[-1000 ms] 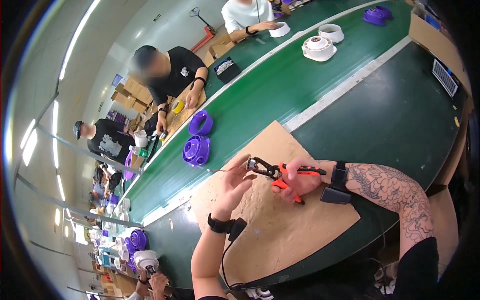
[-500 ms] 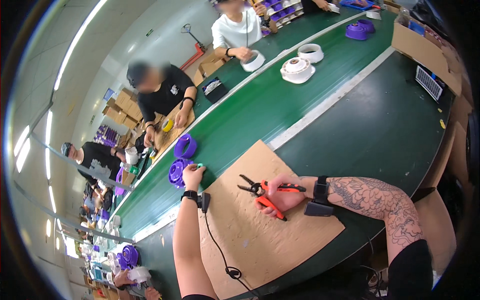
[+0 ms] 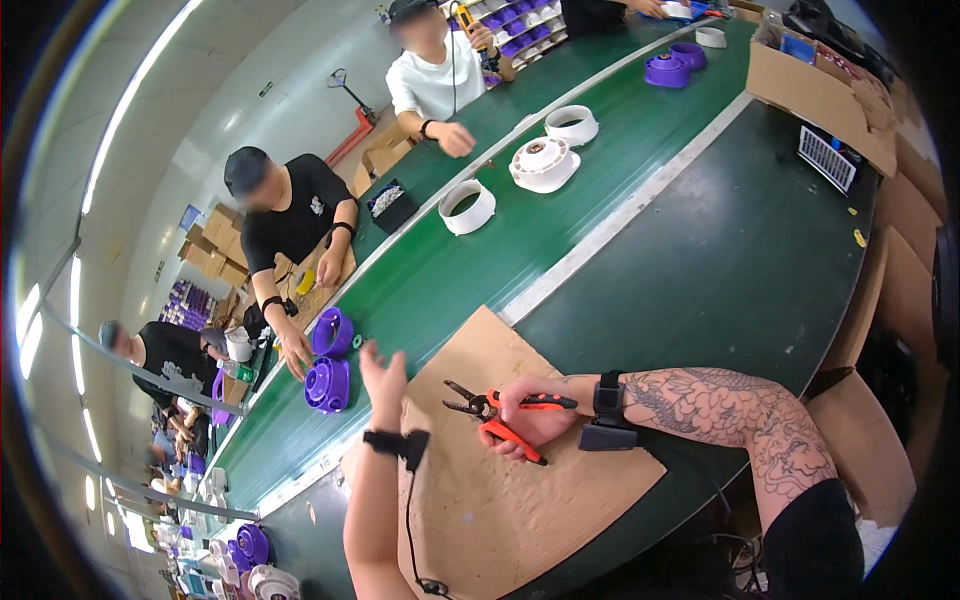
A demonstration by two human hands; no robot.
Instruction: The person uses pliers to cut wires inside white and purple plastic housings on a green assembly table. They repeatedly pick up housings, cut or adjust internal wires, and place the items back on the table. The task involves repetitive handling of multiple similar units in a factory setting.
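Observation:
My right hand (image 3: 538, 412) is wrapped round the red-and-black handles of a pair of wire strippers (image 3: 518, 440), above a sheet of brown cardboard (image 3: 540, 500). The strippers' dark jaws point left and stand apart, with nothing between them. My left hand (image 3: 382, 388) is raised at the cardboard's left edge, its fingers apart and nothing in them. Just beyond its fingertips a small green ring (image 3: 357, 342) lies on the green conveyor belt (image 3: 420, 300). To its left are a purple round housing (image 3: 327, 385) and a purple open ring (image 3: 332, 332).
A co-worker's hand (image 3: 295, 352) reaches beside the purple housing from across the belt. Farther up stand a white ring (image 3: 467, 207), a white housing (image 3: 543, 164) and a second white ring (image 3: 572, 126). An open cardboard box (image 3: 815, 105) sits at the far right. A black cable hangs from my left wrist.
My left hand has drawn back from the purple housing and opened, leaving the green ring on the belt. Across the belt, one co-worker released a white ring; another reached toward the purple housing.

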